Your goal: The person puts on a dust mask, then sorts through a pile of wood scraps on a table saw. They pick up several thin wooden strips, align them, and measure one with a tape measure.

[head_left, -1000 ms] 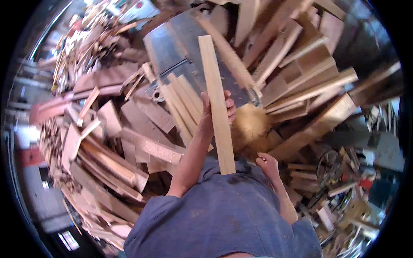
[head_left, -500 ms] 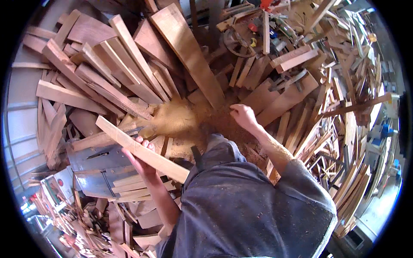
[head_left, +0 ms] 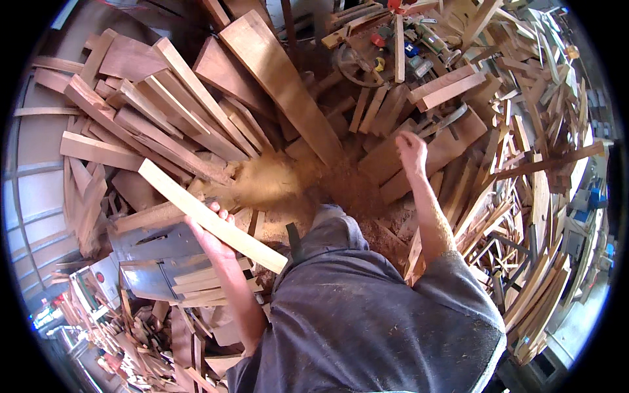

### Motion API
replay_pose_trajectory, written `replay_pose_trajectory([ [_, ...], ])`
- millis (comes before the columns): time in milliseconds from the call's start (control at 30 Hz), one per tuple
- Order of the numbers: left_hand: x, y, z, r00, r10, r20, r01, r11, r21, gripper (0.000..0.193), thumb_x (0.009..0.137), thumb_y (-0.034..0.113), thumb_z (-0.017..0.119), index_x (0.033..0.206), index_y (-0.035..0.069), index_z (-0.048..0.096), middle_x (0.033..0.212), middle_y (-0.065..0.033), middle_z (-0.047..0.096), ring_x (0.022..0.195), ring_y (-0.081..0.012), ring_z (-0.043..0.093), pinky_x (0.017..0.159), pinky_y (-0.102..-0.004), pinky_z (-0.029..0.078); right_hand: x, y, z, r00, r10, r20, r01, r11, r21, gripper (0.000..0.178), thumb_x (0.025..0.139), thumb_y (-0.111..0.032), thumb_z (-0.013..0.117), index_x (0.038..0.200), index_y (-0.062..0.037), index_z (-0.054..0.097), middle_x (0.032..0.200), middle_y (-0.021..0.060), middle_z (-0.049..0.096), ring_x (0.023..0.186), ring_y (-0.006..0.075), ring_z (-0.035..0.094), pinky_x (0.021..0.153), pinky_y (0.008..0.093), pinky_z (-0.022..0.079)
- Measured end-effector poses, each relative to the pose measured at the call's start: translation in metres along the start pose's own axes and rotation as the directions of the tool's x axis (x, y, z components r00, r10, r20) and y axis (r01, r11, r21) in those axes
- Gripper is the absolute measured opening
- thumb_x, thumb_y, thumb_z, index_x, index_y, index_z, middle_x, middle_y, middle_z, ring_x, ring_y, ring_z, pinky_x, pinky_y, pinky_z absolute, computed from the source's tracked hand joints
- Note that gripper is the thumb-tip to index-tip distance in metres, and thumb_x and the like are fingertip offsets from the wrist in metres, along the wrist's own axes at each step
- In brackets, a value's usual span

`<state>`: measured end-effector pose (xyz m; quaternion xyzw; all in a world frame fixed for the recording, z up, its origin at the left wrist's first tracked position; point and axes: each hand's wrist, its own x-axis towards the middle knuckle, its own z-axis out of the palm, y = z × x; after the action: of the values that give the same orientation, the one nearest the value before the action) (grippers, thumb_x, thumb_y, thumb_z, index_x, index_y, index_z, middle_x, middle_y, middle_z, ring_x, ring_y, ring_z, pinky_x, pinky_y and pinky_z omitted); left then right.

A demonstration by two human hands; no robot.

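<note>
My left hand [head_left: 213, 239] is closed round a pale, straight wooden strip [head_left: 196, 206]. The strip slants from the upper left down to my shirt, and my fingertips show over its far edge. Out to the right, my right hand [head_left: 413, 154] is raised with its fingers curled in, and nothing shows sticking out of it. It is over the wide brown boards [head_left: 449, 144] leaning at the right. A curved, light-coloured piece [head_left: 447, 122] lies on those boards, a little way from my fingers.
Stacked planks [head_left: 190, 98] lean at the far left, beside a tall thick board [head_left: 282, 85]. Yellow sawdust [head_left: 268, 177] covers the ground ahead. A grey metal machine panel [head_left: 157, 245] stands at my left. Thin offcuts [head_left: 485, 216] heap up at the right; tools [head_left: 413, 52] lie at the back.
My right hand has moved up and to the right, from over the sawdust to over the leaning boards. The strip in my left hand has shifted slightly to the left and upward.
</note>
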<state>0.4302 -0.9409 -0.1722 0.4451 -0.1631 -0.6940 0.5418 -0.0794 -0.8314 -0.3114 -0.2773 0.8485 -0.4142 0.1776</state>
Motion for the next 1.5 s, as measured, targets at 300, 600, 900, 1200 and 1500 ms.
replay_pose_trajectory([
  [300, -0.047, 0.024, -0.039, 0.953, 0.155, -0.259, -0.138, 0.987, 0.083, 0.061, 0.099, 0.074, 0.04, 0.117, 0.017, 0.053, 0.097, -0.0026, 0.06, 0.073, -0.0153, 0.053, 0.065, -0.0307, 0.047, 0.095, -0.089, 0.028, 0.988, 0.022, 0.152, -0.054, 0.975, 0.213, 0.026, 0.093, -0.014, 0.068, 0.115, -0.0019, 0.073, 0.083, 0.0018, 0.069, 0.067, 0.0074, 0.06, 0.058, 0.0246, 0.049],
  [600, -0.078, 0.03, -0.022, 0.853, 0.281, -0.44, -0.205, 0.955, 0.213, 0.053, 0.103, 0.067, 0.04, 0.114, 0.016, 0.052, 0.093, -0.0016, 0.06, 0.071, -0.013, 0.053, 0.065, -0.0271, 0.046, 0.019, -0.065, 0.101, 0.873, -0.393, 0.288, 0.423, 0.905, -0.047, 0.025, 0.084, -0.015, 0.075, 0.107, -0.0056, 0.076, 0.094, 0.0155, 0.075, 0.088, 0.0274, 0.073, 0.081, 0.0364, 0.057],
  [900, -0.097, 0.021, -0.065, 0.745, 0.161, -0.647, -0.001, 0.971, 0.239, 0.066, 0.103, 0.07, 0.034, 0.12, 0.011, 0.057, 0.092, -0.0043, 0.066, 0.07, -0.0174, 0.06, 0.063, -0.0311, 0.052, 0.312, -0.026, 0.034, 0.852, -0.503, 0.145, 0.441, 0.539, -0.718, 0.023, 0.095, -0.015, 0.054, 0.093, -0.0037, 0.074, 0.083, 0.017, 0.072, 0.076, 0.0365, 0.071, 0.071, 0.0483, 0.058],
  [1200, -0.096, 0.003, -0.071, 0.813, -0.123, -0.569, 0.292, 0.932, 0.215, 0.074, 0.099, 0.074, 0.037, 0.11, 0.005, 0.062, 0.084, -0.0046, 0.065, 0.061, -0.0163, 0.059, 0.06, -0.0314, 0.053, 0.528, 0.107, 0.069, 0.66, 0.105, 0.744, 0.136, 0.957, -0.255, 0.056, 0.1, 0.0, 0.053, 0.154, 0.0038, 0.037, 0.147, 0.0218, 0.052, 0.131, 0.0319, 0.054, 0.111, 0.0408, 0.043],
  [1500, -0.067, -0.035, -0.05, 0.827, -0.18, -0.533, 0.325, 0.926, 0.191, 0.063, 0.107, 0.062, 0.031, 0.116, 0.007, 0.062, 0.089, -0.0047, 0.066, 0.065, -0.0144, 0.061, 0.058, -0.0296, 0.052, 0.506, 0.039, 0.055, 0.707, -0.303, 0.639, 0.704, 0.221, -0.674, 0.067, 0.093, -0.036, 0.07, 0.146, -0.0003, 0.05, 0.131, 0.0278, 0.063, 0.111, 0.0465, 0.063, 0.096, 0.0478, 0.051],
])
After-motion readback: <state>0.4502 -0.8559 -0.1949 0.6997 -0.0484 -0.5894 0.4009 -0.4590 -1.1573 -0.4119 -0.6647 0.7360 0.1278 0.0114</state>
